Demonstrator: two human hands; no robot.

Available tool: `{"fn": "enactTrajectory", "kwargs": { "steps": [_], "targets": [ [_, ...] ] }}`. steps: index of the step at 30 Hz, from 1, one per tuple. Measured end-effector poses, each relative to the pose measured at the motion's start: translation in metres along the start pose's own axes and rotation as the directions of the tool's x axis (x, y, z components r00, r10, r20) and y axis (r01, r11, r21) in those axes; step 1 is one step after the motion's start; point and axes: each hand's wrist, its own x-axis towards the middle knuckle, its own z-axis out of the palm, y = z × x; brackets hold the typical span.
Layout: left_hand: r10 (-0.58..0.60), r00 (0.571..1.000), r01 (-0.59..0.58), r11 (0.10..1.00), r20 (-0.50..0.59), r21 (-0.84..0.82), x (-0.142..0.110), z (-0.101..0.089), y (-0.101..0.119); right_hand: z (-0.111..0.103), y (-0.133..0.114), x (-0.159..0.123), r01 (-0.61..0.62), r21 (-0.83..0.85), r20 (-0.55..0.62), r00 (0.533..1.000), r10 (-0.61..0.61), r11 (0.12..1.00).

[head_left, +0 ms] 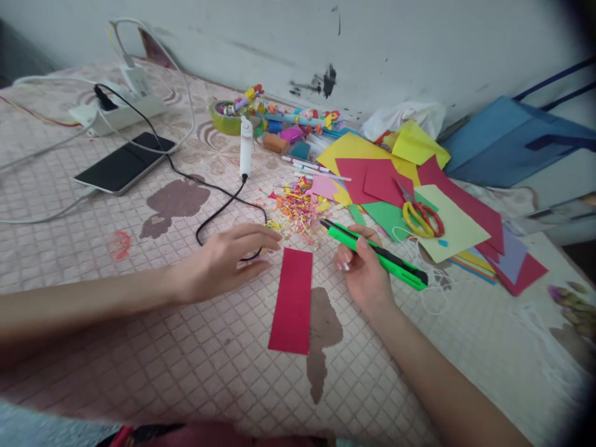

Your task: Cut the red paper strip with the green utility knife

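Observation:
A strip of red paper (292,304) lies flat on the patterned tablecloth in front of me. Just left of its top end is my left hand (228,257), fingers stretched out and holding nothing. My right hand (365,267) grips a green box cutter (356,241), its dark tip pointing up and left, to the right of the red strip and apart from it. Beyond both hands sits a heap of small colourful paper shreds (302,208).
Yellow-handled scissors (418,220) rest on coloured paper sheets (454,226) at the right. A white corded tool (246,149) stands behind the left hand, its black cable looping nearby. A phone (125,162), power strip (118,112) and tape roll (226,121) are farther back.

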Motion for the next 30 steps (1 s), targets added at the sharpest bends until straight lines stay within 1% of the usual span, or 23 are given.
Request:
{"fn": "enactTrajectory", "kwargs": {
  "steps": [1, 2, 3, 5, 6, 9, 14, 17, 19, 20, 23, 25, 27, 30],
  "targets": [
    [0.018, 1.000, -0.017, 0.999, -0.022, 0.046, 0.001, 0.000, -0.001, 0.000, 0.000, -0.001, 0.004, 0.005, 0.002, 1.000, -0.004, 1.000],
    [0.025, 0.999, -0.026, 0.998, 0.022, 0.063, 0.002, 0.001, -0.001, 0.001, -0.001, -0.001, 0.006, 0.008, 0.003, 1.000, -0.006, 1.000],
    [0.031, 0.995, -0.037, 0.998, 0.096, 0.060, 0.002, 0.001, 0.000, 0.001, -0.001, -0.002, 0.005, 0.012, 0.003, 1.000, -0.005, 1.000],
    [0.031, 0.974, -0.044, 0.998, 0.226, 0.053, 0.003, 0.004, 0.002, 0.000, -0.001, -0.002, 0.000, 0.019, 0.002, 1.000, 0.000, 1.000],
    [0.033, 0.967, -0.049, 0.997, 0.254, 0.057, 0.003, 0.005, 0.003, 0.000, -0.001, -0.002, -0.001, 0.022, 0.002, 1.000, 0.001, 1.000],
    [0.054, 0.961, -0.077, 0.994, 0.272, 0.076, 0.005, 0.008, 0.005, -0.001, -0.001, -0.001, -0.005, 0.022, 0.005, 1.000, 0.005, 1.000],
    [0.170, 0.925, -0.188, 0.982, 0.340, 0.021, 0.005, 0.008, 0.006, -0.003, -0.001, 0.000, -0.010, 0.033, 0.013, 1.000, 0.009, 0.999],
    [0.200, 0.914, -0.229, 0.972, 0.352, 0.043, 0.005, 0.007, 0.009, -0.003, -0.002, 0.001, -0.007, 0.026, 0.009, 1.000, 0.007, 1.000],
    [0.192, 0.925, -0.230, 0.970, 0.327, 0.081, 0.009, 0.007, 0.007, -0.003, -0.002, 0.001, -0.012, 0.016, 0.008, 1.000, 0.012, 1.000],
    [0.184, 0.938, -0.222, 0.970, 0.294, 0.101, 0.012, 0.007, 0.004, -0.004, -0.002, 0.001, -0.016, 0.013, 0.007, 1.000, 0.016, 1.000],
    [0.143, 0.982, -0.166, 0.963, 0.120, 0.214, 0.031, 0.004, -0.013, -0.004, -0.002, 0.001, -0.023, 0.019, -0.004, 1.000, 0.023, 1.000],
    [0.155, 0.988, -0.138, 0.925, -0.020, 0.353, 0.045, 0.000, -0.026, -0.004, -0.002, 0.001, -0.018, 0.015, -0.017, 1.000, 0.018, 1.000],
    [0.154, 0.986, -0.104, 0.882, -0.071, 0.459, 0.055, -0.004, -0.036, -0.004, -0.002, 0.001, -0.020, 0.007, -0.026, 0.999, 0.020, 1.000],
    [0.163, 0.983, -0.094, 0.840, -0.083, 0.535, 0.059, -0.007, -0.038, -0.004, -0.002, 0.001, -0.059, 0.024, -0.022, 0.998, 0.059, 0.998]
  ]
}}
